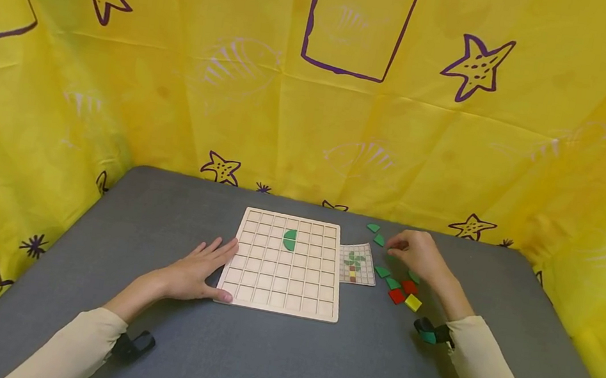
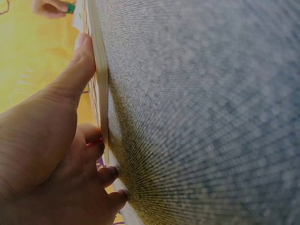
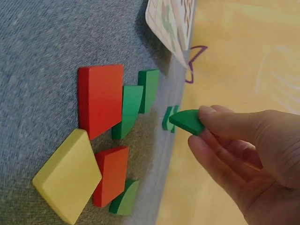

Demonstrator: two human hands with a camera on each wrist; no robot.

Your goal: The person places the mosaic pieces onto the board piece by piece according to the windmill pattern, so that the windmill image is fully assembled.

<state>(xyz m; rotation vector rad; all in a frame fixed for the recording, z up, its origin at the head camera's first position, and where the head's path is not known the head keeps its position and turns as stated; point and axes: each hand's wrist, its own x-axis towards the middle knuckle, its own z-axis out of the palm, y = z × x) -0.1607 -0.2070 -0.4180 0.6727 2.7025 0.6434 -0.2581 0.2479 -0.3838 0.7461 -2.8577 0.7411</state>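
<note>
My left hand (image 1: 197,272) lies with fingers spread at the left edge of a square wooden grid board (image 1: 272,281); the thumb touches its near left corner. Two green quarter-circle tiles (image 1: 289,244) sit in adjoining cells of the board's upper middle, one above the other. To the right of the board, my right hand (image 3: 253,154) pinches another green quarter-circle tile (image 3: 187,121) between thumb and fingers, raised off the table. In the head view this tile is mostly hidden by the hand (image 1: 416,253).
A printed pattern card (image 1: 363,275) lies against the board's right side. Loose green tiles (image 1: 382,271), red square tiles (image 1: 396,296) and a yellow square tile (image 1: 413,302) are scattered on the grey table (image 1: 278,366). Yellow patterned cloth (image 1: 313,119) hangs behind and along both sides.
</note>
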